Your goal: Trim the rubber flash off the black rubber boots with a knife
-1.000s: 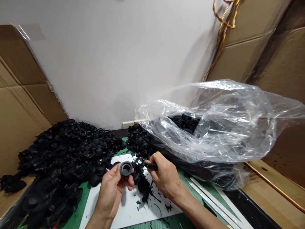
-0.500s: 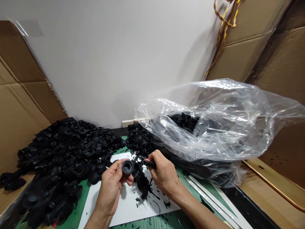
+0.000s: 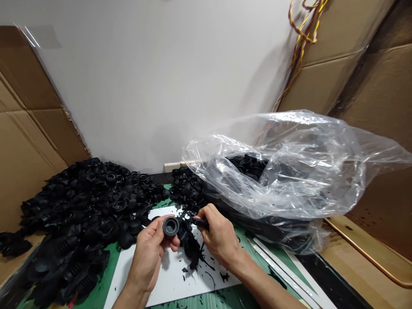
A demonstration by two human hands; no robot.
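My left hand (image 3: 148,251) holds a round black rubber part (image 3: 171,226) between thumb and fingers, its ringed opening facing up toward me. Just to the right, my right hand (image 3: 219,234) is closed around a dark handle (image 3: 201,222), whose far end is lost among black scraps. Beneath both hands lies a white sheet (image 3: 170,285) strewn with thin black trimmings (image 3: 192,249).
A large heap of black rubber parts (image 3: 80,193) spreads over the left side. At the right, a clear plastic bag (image 3: 309,171) holds more of them. White strips (image 3: 283,270) lie on the green surface (image 3: 247,296); cardboard (image 3: 28,107) stands at the sides.
The view has shifted slightly. My left hand and the round part sit a little further left in the view, and both hands keep their grip.
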